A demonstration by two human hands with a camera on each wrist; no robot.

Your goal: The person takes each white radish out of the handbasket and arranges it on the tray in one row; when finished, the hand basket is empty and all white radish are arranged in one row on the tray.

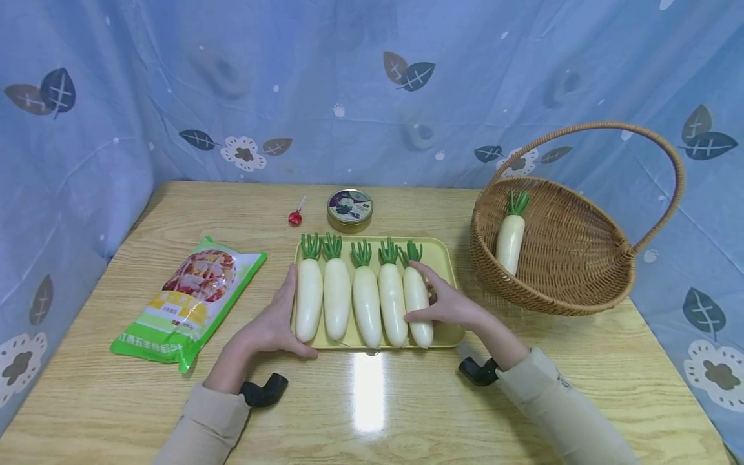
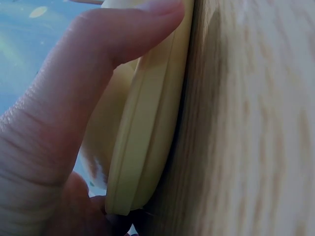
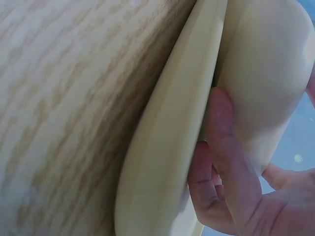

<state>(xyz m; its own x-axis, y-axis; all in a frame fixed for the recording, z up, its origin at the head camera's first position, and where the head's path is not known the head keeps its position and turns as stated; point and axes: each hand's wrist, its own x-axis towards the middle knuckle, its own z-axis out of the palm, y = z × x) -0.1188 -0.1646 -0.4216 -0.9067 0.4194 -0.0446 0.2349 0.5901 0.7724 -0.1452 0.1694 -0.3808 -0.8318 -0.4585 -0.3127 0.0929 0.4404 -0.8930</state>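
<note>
A pale yellow tray [image 1: 444, 258] holds several white radishes with green tops, lying side by side. At its left end is my left hand [image 1: 276, 326]; the thumb [image 2: 133, 32] lies over the front rim and the fingers reach along the left side, gripping the tray's corner. My right hand [image 1: 450, 302] grips the rightmost white radish [image 1: 415, 294] around its right side, fingers near the green top and thumb lower down. In the right wrist view, the fingers [image 3: 226, 142] reach in between that radish [image 3: 268, 73] and the tray wall [image 3: 167, 132].
A wicker basket [image 1: 569, 245] with a tall handle stands at the right, one white radish [image 1: 510, 242] inside. Behind the tray are a round tin [image 1: 350, 208] and a red lollipop [image 1: 295, 217]. A green food bag [image 1: 192, 300] lies at the left. A blue curtain hangs behind.
</note>
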